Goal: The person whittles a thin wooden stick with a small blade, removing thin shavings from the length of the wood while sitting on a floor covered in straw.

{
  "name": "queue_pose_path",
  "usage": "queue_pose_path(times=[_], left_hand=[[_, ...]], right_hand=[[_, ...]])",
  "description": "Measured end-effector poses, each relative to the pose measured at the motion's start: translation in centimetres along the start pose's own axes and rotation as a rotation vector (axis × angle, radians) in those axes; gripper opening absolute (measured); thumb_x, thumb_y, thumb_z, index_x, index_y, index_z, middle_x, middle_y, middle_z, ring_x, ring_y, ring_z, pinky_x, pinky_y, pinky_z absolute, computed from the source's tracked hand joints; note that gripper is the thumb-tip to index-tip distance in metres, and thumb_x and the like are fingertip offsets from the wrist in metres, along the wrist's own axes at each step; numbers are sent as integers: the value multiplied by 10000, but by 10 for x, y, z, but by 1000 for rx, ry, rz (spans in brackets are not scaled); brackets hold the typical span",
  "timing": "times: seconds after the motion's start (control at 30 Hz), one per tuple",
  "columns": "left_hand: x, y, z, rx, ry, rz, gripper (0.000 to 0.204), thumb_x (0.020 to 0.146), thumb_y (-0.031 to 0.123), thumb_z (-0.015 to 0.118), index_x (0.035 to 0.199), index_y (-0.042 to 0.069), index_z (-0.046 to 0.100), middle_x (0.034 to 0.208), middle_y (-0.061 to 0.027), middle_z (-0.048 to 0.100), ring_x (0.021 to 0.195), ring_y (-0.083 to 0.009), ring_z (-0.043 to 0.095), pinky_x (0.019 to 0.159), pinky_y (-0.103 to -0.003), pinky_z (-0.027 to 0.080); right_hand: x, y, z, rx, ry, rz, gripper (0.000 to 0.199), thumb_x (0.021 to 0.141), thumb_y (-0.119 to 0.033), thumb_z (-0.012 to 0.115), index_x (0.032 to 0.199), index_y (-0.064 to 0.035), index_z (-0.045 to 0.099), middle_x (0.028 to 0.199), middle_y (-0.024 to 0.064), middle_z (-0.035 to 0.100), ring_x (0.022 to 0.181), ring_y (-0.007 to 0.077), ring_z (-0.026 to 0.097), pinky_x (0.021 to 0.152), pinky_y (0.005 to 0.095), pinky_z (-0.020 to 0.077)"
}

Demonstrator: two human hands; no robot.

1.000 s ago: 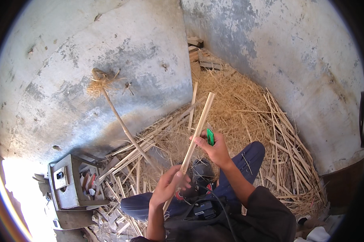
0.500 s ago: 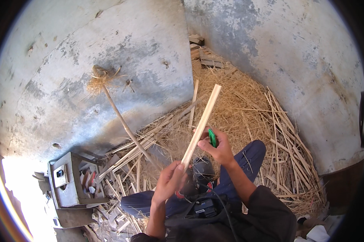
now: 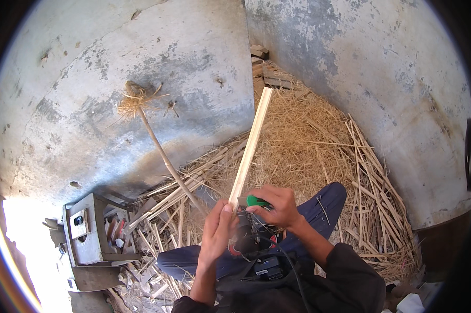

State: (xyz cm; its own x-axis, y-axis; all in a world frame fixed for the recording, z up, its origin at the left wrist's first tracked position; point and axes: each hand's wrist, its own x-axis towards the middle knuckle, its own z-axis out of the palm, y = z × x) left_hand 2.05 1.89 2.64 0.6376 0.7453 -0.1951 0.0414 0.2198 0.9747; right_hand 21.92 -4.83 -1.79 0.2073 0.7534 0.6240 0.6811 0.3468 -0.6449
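My left hand (image 3: 216, 229) is closed round the lower end of a few long, pale split bamboo strips (image 3: 252, 138), which point up and away in front of me. My right hand (image 3: 278, 207) grips a knife by its green handle (image 3: 259, 201). Its short grey blade (image 3: 243, 201) lies against the strips, just above the left thumb. The strips' lowest end is hidden in the left hand.
Curly shavings (image 3: 298, 125) are heaped ahead, against the worn walls. Long loose strips (image 3: 373, 193) lie at the right. A stick (image 3: 162, 154) with a fibre-wrapped head leans at the left wall. An overturned wooden stool (image 3: 92, 229) stands lower left.
My right hand has come down along the strips, bringing the knife from partway up to beside my left hand. The strips' far end has swung slightly left and up.
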Motion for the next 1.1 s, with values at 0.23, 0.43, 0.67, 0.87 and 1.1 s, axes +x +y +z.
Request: queue_pose_path(times=[0.23, 0.43, 0.67, 0.87, 1.1], left_hand=[[-2, 3, 3, 8, 9, 57, 297, 1174, 269, 428, 1065, 39, 581, 789, 64, 452, 697, -24, 398, 596, -214, 340], [-5, 9, 8, 199, 71, 92, 343, 1161, 276, 407, 1001, 28, 583, 770, 37, 489, 691, -54, 432, 600, -257, 373], [-5, 2, 7, 342, 100, 122, 375, 1146, 273, 409, 951, 10, 593, 719, -20, 538, 656, -103, 488, 603, -315, 420], [-7, -1, 5, 366, 123, 150, 369, 1138, 266, 411, 943, 7, 587, 702, -52, 561, 640, -137, 525, 611, -347, 446], [-11, -4, 0, 427, 149, 164, 355, 1135, 256, 418, 931, 9, 571, 662, -107, 575, 579, -209, 562, 580, -394, 446]], right_hand=[[4, -11, -3, -68, 10, -40, 361, 873, -402, 855, 1078, -110, 804, 721, 46, 655, 582, 224, 650, 505, 364, 479], [3, -16, -4, -119, 93, -32, 333, 866, -349, 868, 1067, -89, 813, 758, 65, 708, 588, 235, 666, 527, 350, 502], [9, -13, -13, -134, 115, 26, 331, 868, -369, 864, 1075, -115, 818, 824, 55, 766, 586, 206, 686, 532, 326, 519], [13, -15, -15, -204, 108, 0, 323, 866, -383, 863, 1065, -132, 822, 847, 37, 780, 591, 196, 689, 531, 319, 518], [14, -15, -11, -233, 122, -20, 314, 860, -397, 864, 1051, -150, 827, 803, 17, 758, 571, 188, 672, 510, 319, 504]])
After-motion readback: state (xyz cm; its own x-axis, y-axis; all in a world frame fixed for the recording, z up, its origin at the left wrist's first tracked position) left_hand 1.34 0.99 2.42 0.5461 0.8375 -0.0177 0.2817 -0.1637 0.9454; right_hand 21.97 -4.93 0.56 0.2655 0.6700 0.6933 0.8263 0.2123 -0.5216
